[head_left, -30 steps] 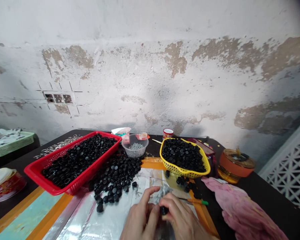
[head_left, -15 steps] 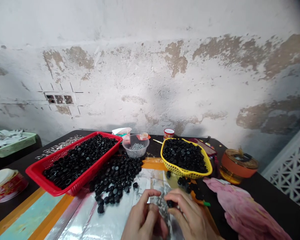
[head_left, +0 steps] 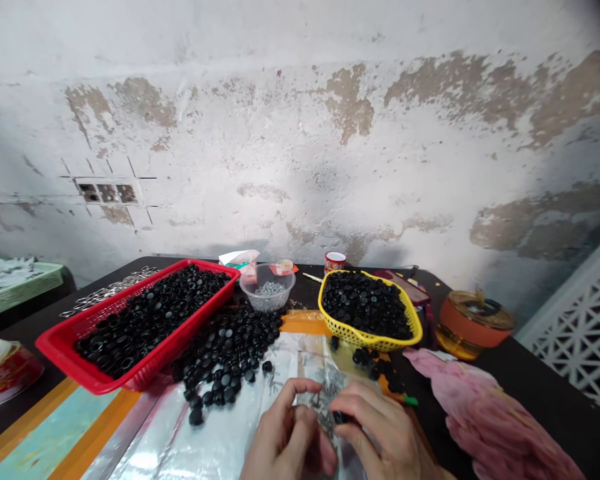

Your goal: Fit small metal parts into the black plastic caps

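My right hand (head_left: 375, 427) pinches a small round black cap (head_left: 339, 417) between thumb and fingertips. My left hand (head_left: 293, 430) is beside it, its index finger raised and bent, the thumb against the curled fingers; what it holds, if anything, is hidden. Beneath both hands, small grey metal pieces (head_left: 325, 393) lie scattered on a clear plastic sheet (head_left: 155, 440). A heap of round black caps (head_left: 230, 360) spreads on the sheet to the left. Several black pieces (head_left: 375, 363) lie just beyond my right hand.
A red basket (head_left: 87, 387) of black rings stands left, a yellow basket (head_left: 370, 341) of black parts right. Between them sits a clear tub (head_left: 267, 293) with small metal pieces. A pink cloth (head_left: 485, 407) and an amber jar (head_left: 473, 327) are at the right; a red tin (head_left: 7, 373) at the left.
The view has shifted slightly, moving the baskets and wall a little up and left in the picture. My right hand still pinches the black cap, its fingers slightly more closed over it.
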A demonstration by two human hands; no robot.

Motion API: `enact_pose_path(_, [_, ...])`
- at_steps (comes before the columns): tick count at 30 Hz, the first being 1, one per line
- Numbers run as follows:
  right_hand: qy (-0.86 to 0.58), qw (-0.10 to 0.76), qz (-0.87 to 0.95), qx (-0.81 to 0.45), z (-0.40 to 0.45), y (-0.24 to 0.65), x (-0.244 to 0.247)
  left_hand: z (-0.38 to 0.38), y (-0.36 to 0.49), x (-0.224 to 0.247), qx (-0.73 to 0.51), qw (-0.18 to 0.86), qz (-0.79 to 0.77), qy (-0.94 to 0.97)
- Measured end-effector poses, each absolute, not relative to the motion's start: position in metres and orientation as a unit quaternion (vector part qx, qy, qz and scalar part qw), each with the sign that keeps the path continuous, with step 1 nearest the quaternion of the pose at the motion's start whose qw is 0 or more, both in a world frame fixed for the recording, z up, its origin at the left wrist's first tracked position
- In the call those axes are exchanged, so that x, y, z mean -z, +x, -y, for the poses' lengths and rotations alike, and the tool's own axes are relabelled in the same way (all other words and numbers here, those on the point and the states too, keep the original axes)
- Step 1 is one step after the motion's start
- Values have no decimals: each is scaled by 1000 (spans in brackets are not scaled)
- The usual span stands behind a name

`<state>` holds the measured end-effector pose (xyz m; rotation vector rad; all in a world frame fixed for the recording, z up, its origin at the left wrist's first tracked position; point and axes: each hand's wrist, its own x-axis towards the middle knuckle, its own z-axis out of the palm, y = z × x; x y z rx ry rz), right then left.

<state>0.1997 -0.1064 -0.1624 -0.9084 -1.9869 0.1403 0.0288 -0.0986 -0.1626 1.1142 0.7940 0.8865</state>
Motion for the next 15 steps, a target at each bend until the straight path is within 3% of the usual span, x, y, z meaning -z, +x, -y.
enact_pose_path(8, [-376, 451, 802, -112, 104, 197, 158, 97, 29, 163, -413, 687, -347, 488])
enact_pose_path(15, [-380, 461, 801, -49, 106, 196, 163, 98, 29, 161, -408, 665, -358, 513])
